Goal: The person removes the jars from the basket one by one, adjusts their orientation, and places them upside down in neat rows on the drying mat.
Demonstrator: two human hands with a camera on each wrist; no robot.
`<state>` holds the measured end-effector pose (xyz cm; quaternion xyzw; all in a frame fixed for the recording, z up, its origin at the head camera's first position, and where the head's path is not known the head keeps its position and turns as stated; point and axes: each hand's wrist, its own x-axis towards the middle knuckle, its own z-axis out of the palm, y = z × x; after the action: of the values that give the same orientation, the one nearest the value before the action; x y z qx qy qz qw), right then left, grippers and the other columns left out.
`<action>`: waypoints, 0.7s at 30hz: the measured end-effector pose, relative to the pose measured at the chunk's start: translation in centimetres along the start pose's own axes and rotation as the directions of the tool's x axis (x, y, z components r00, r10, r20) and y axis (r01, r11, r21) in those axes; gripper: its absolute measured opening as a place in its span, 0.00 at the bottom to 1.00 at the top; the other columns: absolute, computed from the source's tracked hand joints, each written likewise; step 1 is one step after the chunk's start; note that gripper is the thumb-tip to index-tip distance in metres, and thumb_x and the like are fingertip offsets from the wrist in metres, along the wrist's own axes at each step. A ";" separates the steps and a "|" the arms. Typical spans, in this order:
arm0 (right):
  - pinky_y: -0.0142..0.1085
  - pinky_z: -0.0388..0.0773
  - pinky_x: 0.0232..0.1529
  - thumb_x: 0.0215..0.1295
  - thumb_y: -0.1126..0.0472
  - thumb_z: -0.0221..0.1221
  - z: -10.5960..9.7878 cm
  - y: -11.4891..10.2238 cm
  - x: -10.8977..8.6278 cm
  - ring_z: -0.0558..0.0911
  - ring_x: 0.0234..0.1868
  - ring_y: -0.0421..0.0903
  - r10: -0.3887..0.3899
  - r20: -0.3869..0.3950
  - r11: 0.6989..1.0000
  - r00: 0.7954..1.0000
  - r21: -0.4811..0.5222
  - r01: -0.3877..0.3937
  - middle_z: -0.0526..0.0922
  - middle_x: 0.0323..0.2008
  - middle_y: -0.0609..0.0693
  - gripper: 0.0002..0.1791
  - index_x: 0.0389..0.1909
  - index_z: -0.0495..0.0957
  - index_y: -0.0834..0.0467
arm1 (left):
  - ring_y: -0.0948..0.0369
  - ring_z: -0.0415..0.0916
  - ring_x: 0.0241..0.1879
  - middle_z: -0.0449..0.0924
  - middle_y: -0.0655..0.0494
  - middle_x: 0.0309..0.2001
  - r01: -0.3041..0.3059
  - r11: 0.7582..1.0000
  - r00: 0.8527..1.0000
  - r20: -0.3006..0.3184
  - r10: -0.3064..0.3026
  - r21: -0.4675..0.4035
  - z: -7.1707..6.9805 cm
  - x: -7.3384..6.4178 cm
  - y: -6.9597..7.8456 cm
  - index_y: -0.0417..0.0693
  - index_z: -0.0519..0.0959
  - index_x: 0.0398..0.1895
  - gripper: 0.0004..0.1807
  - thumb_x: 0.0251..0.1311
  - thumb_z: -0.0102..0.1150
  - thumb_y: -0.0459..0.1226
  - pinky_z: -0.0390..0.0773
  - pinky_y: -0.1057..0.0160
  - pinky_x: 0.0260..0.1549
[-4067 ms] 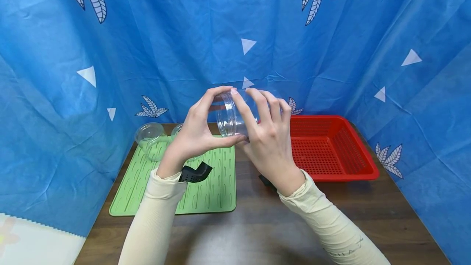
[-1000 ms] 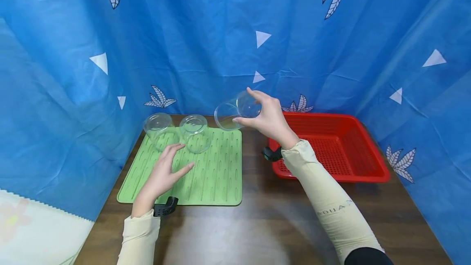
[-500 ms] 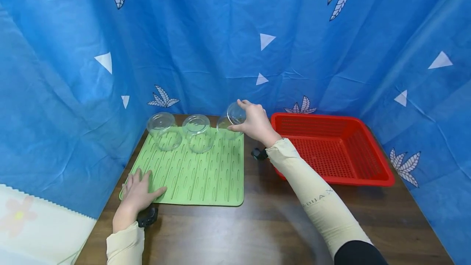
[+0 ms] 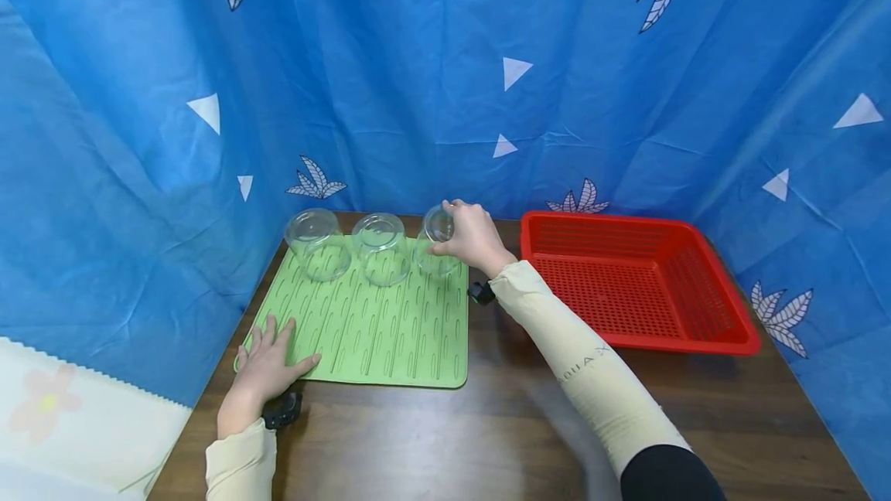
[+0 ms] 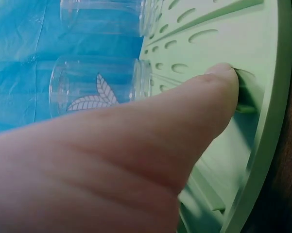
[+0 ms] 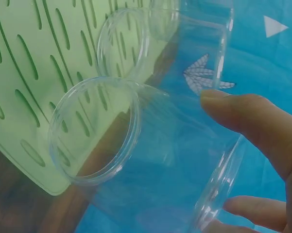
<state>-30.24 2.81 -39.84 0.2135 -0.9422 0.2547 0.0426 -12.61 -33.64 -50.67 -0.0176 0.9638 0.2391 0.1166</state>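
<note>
My right hand [image 4: 476, 236] grips a clear plastic jar [image 4: 430, 257], thumb and fingers round its upper part. The jar is mouth down at the back right corner of a green ribbed mat [image 4: 376, 339]; in the right wrist view its round rim [image 6: 128, 158] lies over the mat's corner, and I cannot tell whether it touches. Two more clear jars, one at the far left [image 4: 319, 244] and one in the middle [image 4: 381, 248], stand upside down in a row beside it. My left hand [image 4: 267, 366] rests with spread fingers on the mat's front left corner.
A red plastic basket [image 4: 605, 224] with a perforated floor stands on the right of the dark wooden table [image 4: 431, 447]. Blue curtain [image 4: 390, 83] closes in the back and both sides. White cloth with a flower print [image 4: 90, 439] hangs at the lower left.
Both hands held one jar in the air; then my left hand let go and came down onto the mat. My right hand carried the jar left and down to the mat's back right corner.
</note>
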 end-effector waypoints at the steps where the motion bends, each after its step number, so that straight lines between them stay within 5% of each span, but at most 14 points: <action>1: 0.51 0.83 0.56 0.55 0.49 0.85 0.2 0.0 0.1 0.84 0.61 0.65 0.002 0.004 1.000 1.000 -0.006 -0.002 0.78 0.72 0.66 0.54 0.77 0.72 0.68 | 0.16 0.27 0.78 0.30 0.15 0.81 -0.003 1.000 1.000 -0.004 0.003 0.004 0.0 0.0 0.0 0.23 0.50 0.84 0.56 0.74 0.65 0.56 0.34 0.14 0.71; 8: 0.52 0.82 0.57 0.54 0.48 0.86 1.3 -0.1 0.9 0.84 0.58 0.62 0.021 0.040 0.999 0.999 -0.033 -0.020 0.79 0.72 0.65 0.54 0.77 0.72 0.66 | 0.16 0.30 0.78 0.32 0.15 0.81 -0.022 1.000 0.999 -0.028 0.022 0.001 0.3 -0.1 -0.1 0.24 0.51 0.84 0.56 0.74 0.66 0.56 0.36 0.14 0.70; 21: 0.49 0.84 0.57 0.55 0.45 0.85 2.4 -0.5 2.0 0.81 0.65 0.65 0.056 0.073 0.994 0.996 -0.092 -0.050 0.81 0.69 0.62 0.54 0.78 0.73 0.65 | 0.17 0.28 0.78 0.32 0.15 0.82 -0.028 0.999 0.999 -0.047 0.027 -0.022 0.6 0.0 -0.4 0.23 0.51 0.84 0.56 0.73 0.67 0.55 0.33 0.14 0.70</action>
<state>-31.76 0.52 -41.33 0.1958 -0.9590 0.2045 0.0096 -12.44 -33.68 -51.39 -0.0112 0.9637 0.2512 0.0904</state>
